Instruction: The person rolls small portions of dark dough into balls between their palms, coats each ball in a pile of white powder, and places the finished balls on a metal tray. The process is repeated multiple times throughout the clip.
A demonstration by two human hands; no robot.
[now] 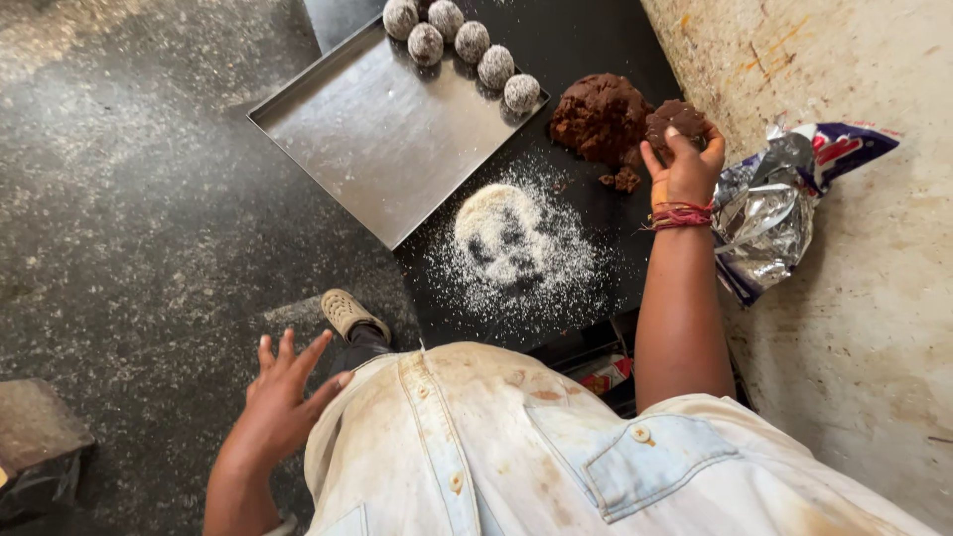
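I hold a small lump of brown dough (676,121) pinched in the fingers of my right hand (685,164), raised just above the dark table (586,40) near the wall. Right beside it, touching the table, sits the big mound of brown dough (600,117), with a few crumbs (622,180) below it. Nearer to me lies a pile of white flakes (508,238), scattered widely over the dark top. Past that is a metal tray (377,139) with a row of coated balls (467,45) along its far edge. A crumpled foil bag (774,199) lies by my right wrist. My left hand (283,392) hangs free over the floor, fingers spread, holding nothing.
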